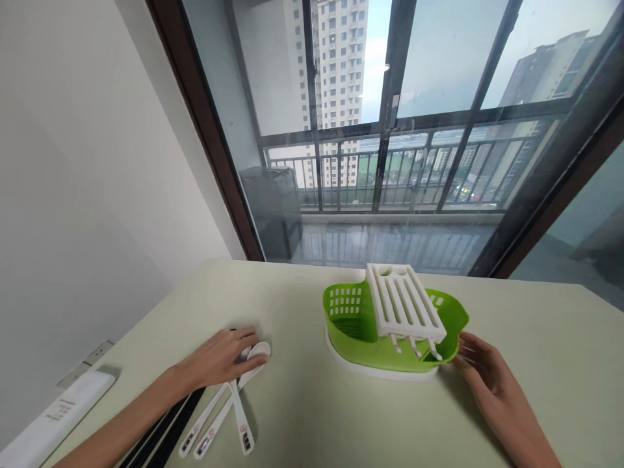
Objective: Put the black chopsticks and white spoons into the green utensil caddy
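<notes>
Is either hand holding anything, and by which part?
Left hand: fingers on white spoons near their bowls, grip unclear. Right hand: fingers at the right end of the green basket; whether gripping cannot be told.

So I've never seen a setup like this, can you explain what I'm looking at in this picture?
There's no machine here: these are a person's two bare hands, seen by a camera worn on the person's head, looking forward and down. On the pale table, the left hand is over some white spoons, near their bowls, with black sticks beside them. The right hand is at one end of a green basket, which has a white slotted rack across its top. A long white object with print on it is at the far left. I can't tell whether either hand is actually gripping anything.
</notes>
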`<state>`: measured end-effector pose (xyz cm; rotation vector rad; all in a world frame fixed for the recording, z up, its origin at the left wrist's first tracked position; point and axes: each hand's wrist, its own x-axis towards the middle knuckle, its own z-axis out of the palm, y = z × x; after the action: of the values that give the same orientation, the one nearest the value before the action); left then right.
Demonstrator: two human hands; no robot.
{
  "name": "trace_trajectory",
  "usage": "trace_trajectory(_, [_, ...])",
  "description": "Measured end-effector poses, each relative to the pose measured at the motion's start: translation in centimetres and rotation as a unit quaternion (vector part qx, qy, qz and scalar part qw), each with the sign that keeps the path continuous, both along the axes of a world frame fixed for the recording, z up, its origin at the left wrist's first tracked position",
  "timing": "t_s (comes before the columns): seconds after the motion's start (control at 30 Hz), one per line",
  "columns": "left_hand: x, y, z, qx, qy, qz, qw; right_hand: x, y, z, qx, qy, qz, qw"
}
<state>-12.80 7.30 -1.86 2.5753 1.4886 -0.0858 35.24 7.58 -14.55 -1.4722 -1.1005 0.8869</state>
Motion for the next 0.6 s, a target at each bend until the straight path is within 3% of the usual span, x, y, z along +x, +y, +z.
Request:
trace_trajectory(0.13, [-0.2,-0.3,-0.2,0.027,-0.018,0.01,0.999,-0.1,-0.2,0.2,0.007,-0.001,-0.006,1.0])
trace_trajectory(0.33, [-0.9,-1.0,0.3,0.073,0.032,0.034,0.996,-0.4,-0.5,0.8,0.014,-0.019,-0.017,1.0])
trace_trajectory(0.5, [-1.0,-0.9,2.2,0.158,-0.013,0.066,0.985,-0.3,-0.6,1.2,-0.001,-0.019,-0.02,1.0])
trace_trajectory(0.6, [1.2,-0.3,4.1,0.229,-0.089,0.074,0.967,-0.3,-0.6,1.4,-0.011,-0.021,-0.018,1.0])
